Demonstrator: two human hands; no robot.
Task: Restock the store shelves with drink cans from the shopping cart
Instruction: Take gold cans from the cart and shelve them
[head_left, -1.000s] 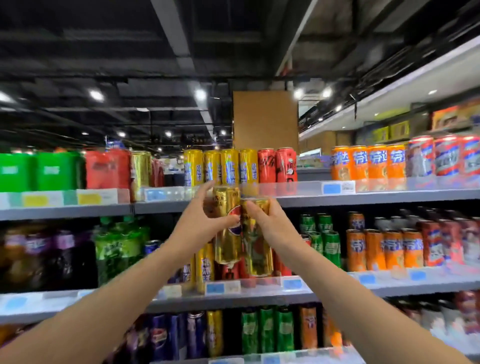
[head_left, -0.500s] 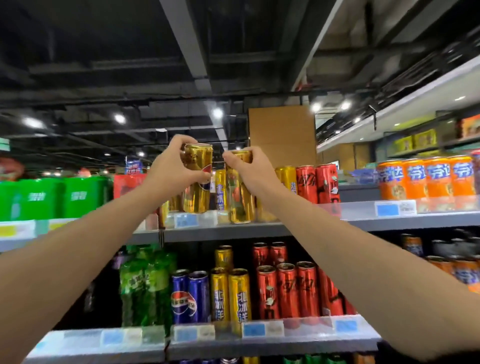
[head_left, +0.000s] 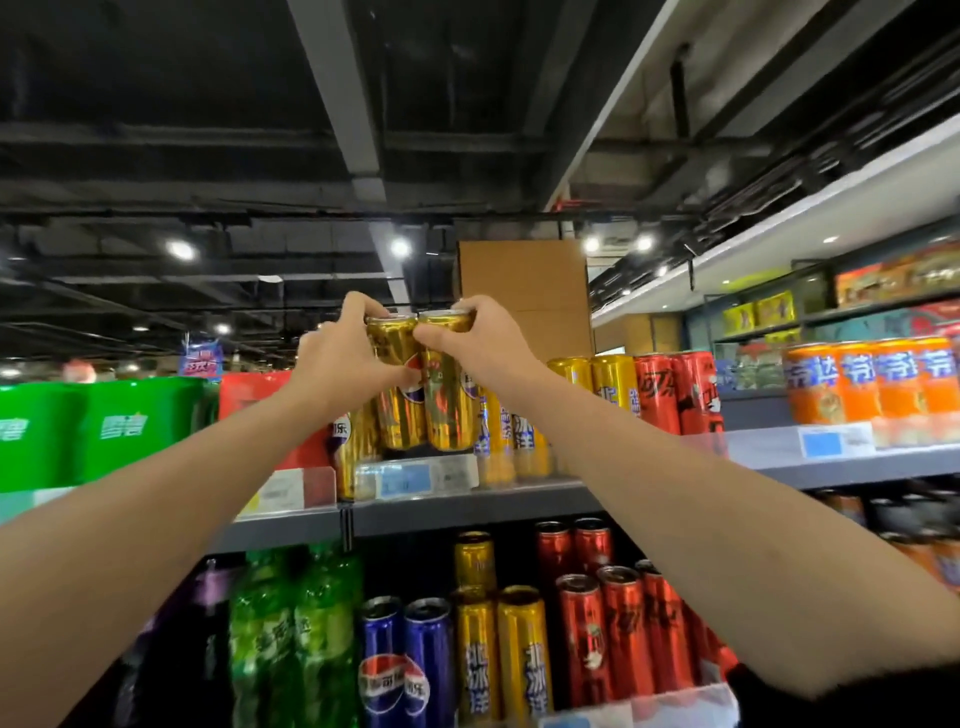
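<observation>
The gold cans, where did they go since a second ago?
Both hands carried them up from in front of the middle shelf to the top shelf. The left hand still grips the left can and the right hand the right can, now side by side above the front edge, whether set down is unclear. Neither was let go. The shelved cans stayed put.
</observation>
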